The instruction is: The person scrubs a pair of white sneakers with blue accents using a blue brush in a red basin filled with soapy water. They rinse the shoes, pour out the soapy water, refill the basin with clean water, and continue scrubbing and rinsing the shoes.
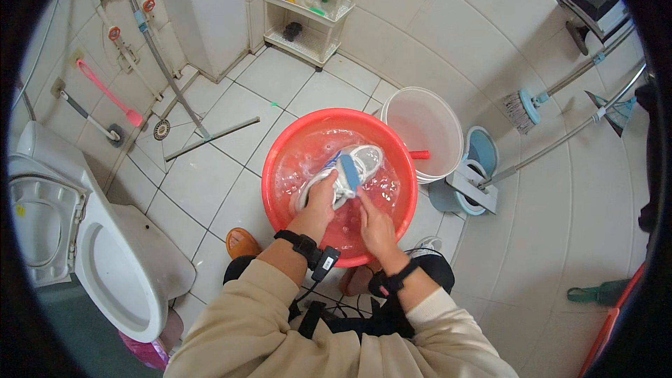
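Observation:
A red plastic basin (pixel 270 189) of soapy water stands on the tiled floor between my feet. My left hand (pixel 323 197) grips a wet white sneaker (pixel 367 156) with blue marks, held over the water with its toe pointing to the upper right. In my right hand (pixel 377 223) is a blue scrubbing brush (pixel 349 171), laid across the middle of the sneaker. The brush's bristles are hidden from view. Both wrists wear black straps.
Behind the basin's right rim stands a white bucket (pixel 425 131); a blue mop bucket (pixel 443 197) is beside it. A floor squeegee (pixel 210 137) leans at the left, near a white toilet (pixel 123 273). A shelf rack (pixel 310 16) stands at the back. Another sneaker (pixel 430 244) lies at the lower right.

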`<state>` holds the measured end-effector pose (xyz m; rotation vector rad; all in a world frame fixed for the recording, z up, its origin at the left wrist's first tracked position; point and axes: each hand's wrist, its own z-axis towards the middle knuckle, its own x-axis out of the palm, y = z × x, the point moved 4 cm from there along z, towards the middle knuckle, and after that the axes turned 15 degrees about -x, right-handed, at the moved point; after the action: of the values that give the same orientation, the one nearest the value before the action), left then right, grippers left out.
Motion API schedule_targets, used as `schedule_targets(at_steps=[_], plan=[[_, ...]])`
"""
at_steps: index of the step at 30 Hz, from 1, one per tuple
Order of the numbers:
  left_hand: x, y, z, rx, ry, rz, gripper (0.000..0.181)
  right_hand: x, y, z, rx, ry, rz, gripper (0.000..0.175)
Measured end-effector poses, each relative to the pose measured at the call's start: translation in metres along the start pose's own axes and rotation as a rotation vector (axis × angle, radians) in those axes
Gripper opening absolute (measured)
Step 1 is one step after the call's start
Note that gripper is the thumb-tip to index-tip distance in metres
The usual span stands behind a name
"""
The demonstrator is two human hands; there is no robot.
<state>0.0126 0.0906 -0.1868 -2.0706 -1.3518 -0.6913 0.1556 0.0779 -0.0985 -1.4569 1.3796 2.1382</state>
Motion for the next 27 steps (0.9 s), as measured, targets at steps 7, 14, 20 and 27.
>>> schedule_targets(at_steps=[7, 14, 20, 27], plan=[[0.0, -0.005, 0.012, -0.036, 0.028, -0.129, 0.042, 0.004, 0.024, -0.001, -0.172, 0.078, 0.145, 0.047], [-0.003, -0.004, 0.007, 0.025, -0.014, -0.077, 0.049, 0.008, -0.006, 0.014, 0.004, 0.032, -0.197, 0.04], [-0.004, 0.0, 0.018, -0.016, -0.081, -0.101, 0.044, 0.012, -0.007, 0.008, 0.018, 0.209, 0.009, 0.047], [-0.012, -0.003, 0.023, 0.037, -0.111, -0.158, 0.038, 0.012, -0.013, 0.025, 0.04, 0.063, -0.053, 0.041]])
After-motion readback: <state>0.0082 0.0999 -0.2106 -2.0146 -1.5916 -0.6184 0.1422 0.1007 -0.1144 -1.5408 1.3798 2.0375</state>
